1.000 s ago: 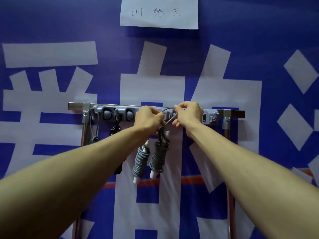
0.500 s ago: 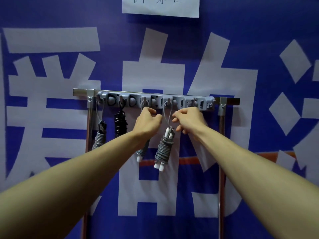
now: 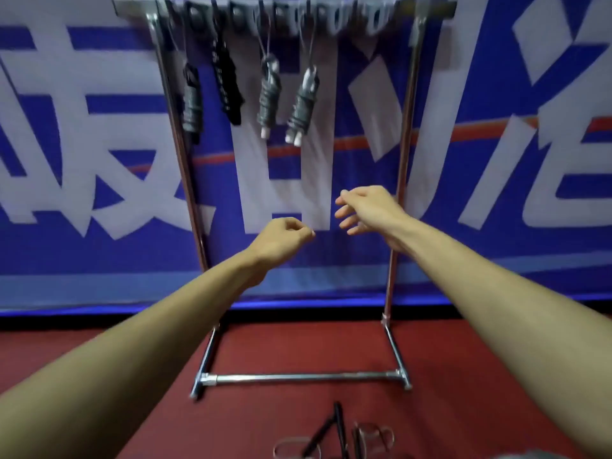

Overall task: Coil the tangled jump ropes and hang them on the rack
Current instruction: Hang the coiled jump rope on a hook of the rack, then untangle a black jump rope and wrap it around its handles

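Observation:
Several coiled jump ropes hang from the grey hook bar [image 3: 298,14] of the metal rack: a grey one [image 3: 192,104] at the left, a black one [image 3: 227,84], a grey one with a white handle tip [image 3: 268,97], and another grey one [image 3: 303,107] furthest right. On the red floor near the bottom edge lies an uncoiled rope with black handles [image 3: 337,432]. My left hand [image 3: 281,240] hangs loosely closed and empty below the ropes. Beside it my right hand [image 3: 367,210] is open with fingers spread, holding nothing.
The rack's chrome uprights [image 3: 402,154] stand in front of a blue and white banner [image 3: 99,160]. Its base bar [image 3: 304,377] rests on the red floor [image 3: 463,376], between me and the wall.
Both hands let go of the rightmost grey rope at the hook bar and dropped well below it. My view tilted down, so the floor and the loose rope show.

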The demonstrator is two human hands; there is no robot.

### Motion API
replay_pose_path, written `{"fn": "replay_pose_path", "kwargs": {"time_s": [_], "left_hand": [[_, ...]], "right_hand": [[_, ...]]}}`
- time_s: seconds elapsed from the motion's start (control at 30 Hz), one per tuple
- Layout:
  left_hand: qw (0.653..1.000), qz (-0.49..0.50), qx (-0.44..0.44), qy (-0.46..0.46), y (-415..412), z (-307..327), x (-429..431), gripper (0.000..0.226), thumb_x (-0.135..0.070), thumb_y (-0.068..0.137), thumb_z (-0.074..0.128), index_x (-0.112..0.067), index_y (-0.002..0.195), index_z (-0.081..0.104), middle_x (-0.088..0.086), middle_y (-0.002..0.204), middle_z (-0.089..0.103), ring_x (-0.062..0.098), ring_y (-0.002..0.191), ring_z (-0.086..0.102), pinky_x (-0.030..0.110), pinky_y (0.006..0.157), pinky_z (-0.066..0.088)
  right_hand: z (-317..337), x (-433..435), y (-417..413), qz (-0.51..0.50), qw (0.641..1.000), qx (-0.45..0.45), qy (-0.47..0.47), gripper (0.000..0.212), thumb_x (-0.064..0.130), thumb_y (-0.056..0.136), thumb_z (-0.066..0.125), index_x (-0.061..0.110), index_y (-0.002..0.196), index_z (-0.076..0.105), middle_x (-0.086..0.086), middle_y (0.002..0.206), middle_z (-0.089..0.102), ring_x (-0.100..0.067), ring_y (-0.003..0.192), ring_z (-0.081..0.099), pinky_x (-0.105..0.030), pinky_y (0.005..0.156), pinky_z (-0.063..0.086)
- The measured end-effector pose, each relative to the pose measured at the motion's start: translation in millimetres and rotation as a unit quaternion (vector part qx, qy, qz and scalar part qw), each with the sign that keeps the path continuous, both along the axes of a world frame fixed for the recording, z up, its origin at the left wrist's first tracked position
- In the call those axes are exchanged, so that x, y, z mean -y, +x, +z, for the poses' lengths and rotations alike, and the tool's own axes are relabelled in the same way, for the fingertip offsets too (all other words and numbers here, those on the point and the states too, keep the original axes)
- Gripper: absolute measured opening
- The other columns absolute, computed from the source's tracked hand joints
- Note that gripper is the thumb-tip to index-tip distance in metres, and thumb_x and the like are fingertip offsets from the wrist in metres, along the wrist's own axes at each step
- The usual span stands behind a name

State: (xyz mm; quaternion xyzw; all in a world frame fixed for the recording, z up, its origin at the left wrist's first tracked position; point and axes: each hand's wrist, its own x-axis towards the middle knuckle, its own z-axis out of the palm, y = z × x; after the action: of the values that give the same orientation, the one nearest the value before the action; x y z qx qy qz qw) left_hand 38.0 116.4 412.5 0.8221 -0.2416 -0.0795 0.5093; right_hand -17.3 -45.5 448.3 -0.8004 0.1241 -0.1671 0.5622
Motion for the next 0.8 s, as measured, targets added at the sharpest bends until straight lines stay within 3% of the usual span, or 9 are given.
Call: {"fn": "replay_pose_path", "kwargs": {"time_s": [0.13,0.27,0.33,0.4,0.43,0.6,0.73,0.8], "left_hand": [[0.997,-0.010,-0.070,0.039,-26,-88,-24,0.012,-0.017,0.091,0.059,-0.019,0.080,0.065,0.001,0.084,0.064,0.016,0.082,0.055,0.028,0.076,0.045],[0.989,-0.009,-0.134,0.066,-41,-168,-41,0.019,-0.006,0.090,0.056,-0.015,0.075,0.063,0.003,0.079,0.061,0.019,0.083,0.055,0.040,0.089,0.050],[0.982,-0.028,-0.160,0.094,-42,-203,-44,0.015,-0.005,0.090,0.054,-0.012,0.079,0.063,0.005,0.082,0.060,0.017,0.080,0.054,0.031,0.080,0.052],[0.976,-0.037,-0.179,0.118,-39,-232,-44,0.012,-0.004,0.092,0.052,-0.008,0.087,0.062,0.006,0.079,0.058,0.015,0.071,0.053,0.013,0.061,0.044],[0.973,-0.036,-0.190,0.123,-36,-247,-43,0.012,-0.003,0.092,0.051,-0.007,0.087,0.062,0.005,0.076,0.058,0.014,0.067,0.053,0.011,0.057,0.042],[0.952,-0.047,-0.242,0.184,-18,-333,-25,0.016,0.000,0.086,0.051,-0.005,0.082,0.065,0.006,0.076,0.060,0.020,0.073,0.053,0.026,0.071,0.045],[0.921,-0.064,-0.277,0.268,0,-404,-15,0.018,0.001,0.087,0.051,-0.012,0.085,0.063,0.003,0.071,0.060,0.022,0.078,0.055,0.026,0.069,0.045],[0.910,-0.057,-0.289,0.291,8,-434,-9,0.020,0.003,0.087,0.051,-0.012,0.089,0.064,0.009,0.080,0.065,0.026,0.084,0.060,0.028,0.071,0.046]], "right_hand": [[-81,-1,-23,0.017,0.997,-0.078,-0.020,0.014,0.017,0.096,0.051,0.007,0.097,0.061,-0.007,0.083,0.062,-0.016,0.066,0.058,-0.025,0.056,0.051],[-165,-4,-28,0.043,0.987,-0.154,-0.025,0.009,0.013,0.096,0.051,0.011,0.092,0.060,-0.004,0.080,0.062,-0.015,0.066,0.058,-0.024,0.056,0.051],[-207,-4,-25,0.046,0.980,-0.188,-0.039,0.016,0.011,0.095,0.052,0.016,0.081,0.059,-0.002,0.077,0.061,-0.012,0.062,0.058,-0.023,0.055,0.050],[-245,-3,-18,0.042,0.974,-0.221,-0.039,0.021,0.010,0.094,0.052,0.018,0.075,0.058,-0.002,0.076,0.061,-0.010,0.060,0.057,-0.021,0.051,0.050],[-263,-2,-14,0.041,0.970,-0.237,-0.034,0.022,0.010,0.094,0.052,0.018,0.074,0.057,-0.003,0.077,0.061,-0.010,0.059,0.056,-0.020,0.050,0.050],[-351,1,2,0.053,0.948,-0.315,-0.011,0.021,0.011,0.094,0.051,0.019,0.077,0.059,-0.002,0.079,0.064,-0.012,0.065,0.060,-0.025,0.060,0.054],[-420,1,11,0.060,0.928,-0.369,0.006,0.021,0.008,0.091,0.050,0.016,0.076,0.061,-0.005,0.083,0.064,-0.013,0.070,0.061,-0.028,0.065,0.055],[-451,1,16,0.058,0.917,-0.394,0.018,0.018,0.005,0.090,0.049,0.010,0.083,0.065,-0.009,0.088,0.065,-0.019,0.077,0.064,-0.034,0.074,0.058]]}}
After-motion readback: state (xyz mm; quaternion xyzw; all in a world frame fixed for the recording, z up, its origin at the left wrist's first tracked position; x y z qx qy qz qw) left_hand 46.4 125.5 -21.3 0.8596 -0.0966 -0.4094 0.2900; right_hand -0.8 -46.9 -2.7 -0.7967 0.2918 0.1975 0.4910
